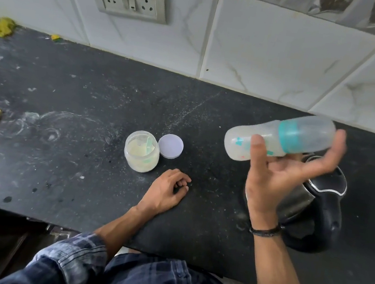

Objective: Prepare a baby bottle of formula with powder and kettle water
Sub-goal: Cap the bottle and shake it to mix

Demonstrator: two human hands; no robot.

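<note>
The right hand (pixel 279 180) loosely grips the capped, milky bottle (pixel 277 137), the left hand (pixel 165 187) rests softly curled and empty, so it looks nearly done.

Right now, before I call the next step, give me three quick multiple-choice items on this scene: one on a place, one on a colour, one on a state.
1. Where is the lid of the jar?
A. Screwed on the jar.
B. On the counter beside the jar.
C. Down inside the jar.

2. What colour is the ring on the baby bottle?
A. Teal.
B. Red.
C. Black.

3. How is the baby bottle placed?
A. Standing on the counter.
B. Tipped nearly level in the right hand.
C. Lying on the counter.

Answers:
1 B, the lid lies flat next to the open jar.
2 A, a teal band circles the bottle.
3 B, thumb and fingers hold it up off the counter.
</note>
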